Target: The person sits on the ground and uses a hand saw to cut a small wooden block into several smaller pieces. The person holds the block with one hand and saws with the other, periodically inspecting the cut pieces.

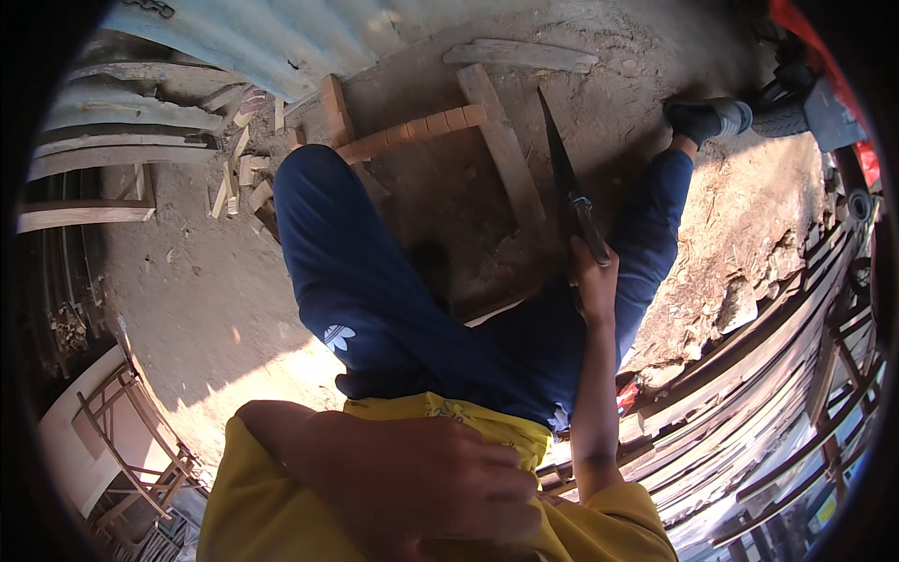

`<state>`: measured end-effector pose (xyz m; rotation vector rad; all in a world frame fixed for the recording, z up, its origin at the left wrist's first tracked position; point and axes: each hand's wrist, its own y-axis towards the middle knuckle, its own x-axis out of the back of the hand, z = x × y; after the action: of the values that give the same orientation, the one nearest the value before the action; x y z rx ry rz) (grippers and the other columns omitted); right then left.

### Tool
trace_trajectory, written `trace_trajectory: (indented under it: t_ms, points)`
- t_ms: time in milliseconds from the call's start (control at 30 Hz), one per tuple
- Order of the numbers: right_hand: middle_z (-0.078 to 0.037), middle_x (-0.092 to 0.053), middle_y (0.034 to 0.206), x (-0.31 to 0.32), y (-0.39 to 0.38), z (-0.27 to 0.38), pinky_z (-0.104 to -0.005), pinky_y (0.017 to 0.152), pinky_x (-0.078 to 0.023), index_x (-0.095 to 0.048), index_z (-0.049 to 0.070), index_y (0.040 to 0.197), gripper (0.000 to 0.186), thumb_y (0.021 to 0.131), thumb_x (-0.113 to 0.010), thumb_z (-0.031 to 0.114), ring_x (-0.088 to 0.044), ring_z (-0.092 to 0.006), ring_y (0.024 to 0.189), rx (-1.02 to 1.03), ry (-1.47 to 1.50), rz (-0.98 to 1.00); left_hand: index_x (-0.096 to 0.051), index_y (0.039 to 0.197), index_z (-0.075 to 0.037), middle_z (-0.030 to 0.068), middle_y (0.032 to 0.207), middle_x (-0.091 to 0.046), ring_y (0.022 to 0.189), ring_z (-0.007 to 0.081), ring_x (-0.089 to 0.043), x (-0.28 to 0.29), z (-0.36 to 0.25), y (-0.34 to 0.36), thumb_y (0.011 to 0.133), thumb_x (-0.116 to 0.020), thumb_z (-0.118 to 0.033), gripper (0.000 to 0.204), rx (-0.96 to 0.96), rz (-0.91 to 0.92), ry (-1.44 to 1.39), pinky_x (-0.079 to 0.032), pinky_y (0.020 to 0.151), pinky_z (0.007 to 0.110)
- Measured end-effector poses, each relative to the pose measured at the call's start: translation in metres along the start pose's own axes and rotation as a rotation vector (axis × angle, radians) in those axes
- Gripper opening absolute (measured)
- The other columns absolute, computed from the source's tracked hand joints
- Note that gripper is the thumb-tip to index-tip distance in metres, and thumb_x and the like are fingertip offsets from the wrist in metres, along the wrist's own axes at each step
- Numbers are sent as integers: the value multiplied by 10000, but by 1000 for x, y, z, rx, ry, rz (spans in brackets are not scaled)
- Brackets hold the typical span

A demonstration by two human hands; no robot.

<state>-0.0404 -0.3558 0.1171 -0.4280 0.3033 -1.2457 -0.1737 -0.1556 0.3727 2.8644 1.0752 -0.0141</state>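
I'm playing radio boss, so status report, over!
Right hand grips what looks like a handsaw. Left hand blurred before yellow shirt. Wooden frame ahead; left knee hides part.

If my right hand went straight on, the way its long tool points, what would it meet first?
Past the tip of the tool, your right hand would probably meet the grey plank on the ground first, though depth is unclear.

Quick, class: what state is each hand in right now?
Left hand: blurred before the yellow shirt; open or closed cannot be told.
Right hand: closed, holding a dark-bladed tool.
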Motion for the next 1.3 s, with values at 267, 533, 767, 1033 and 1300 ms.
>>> trace_trajectory:
  t_ms: [267,533,767,1033,1300]
  points:
    - [9,-452,536,-2,6,-3,-245,397,-294,-540,40,779,147,896,-578,120,-395,-73,412,36,16,31,-591,782,-12,119,736,-596,671,234,-584,-23,10,18,902,-544,-303,318,-330,66,-434,-455,605,341]
    - [19,-430,523,-8,1,1,-242,399,-283,-542,50,758,157,896,-584,109,-383,-65,406,-5,-75,-60,-559,584,-17,98,568,-531,489,194,-507,8,20,8,979,-422,-192,453,-663,-569,-782,-405,441,321]
    - [14,-481,566,4,5,-2,-245,422,-332,-575,24,797,178,895,-588,172,-430,-62,448,-27,-28,-29,-626,896,28,126,776,-661,738,202,-656,97,128,-27,857,-665,-251,285,671,-937,425,-504,665,311]
    - [10,-466,548,1,6,-6,-231,397,-305,-565,19,811,151,886,-609,142,-414,-62,423,-18,-41,-84,-371,1358,-115,175,1325,-471,1215,364,-486,221,332,-33,777,-736,-307,712,1081,-718,1318,-414,977,505]
    - [28,-481,568,-3,7,-5,-221,412,-302,-585,12,834,145,893,-607,142,-424,-39,457,53,-193,-92,-479,1167,-78,197,1079,-615,1010,372,-618,242,358,-33,744,-752,-311,555,1073,-817,1110,-486,867,483]
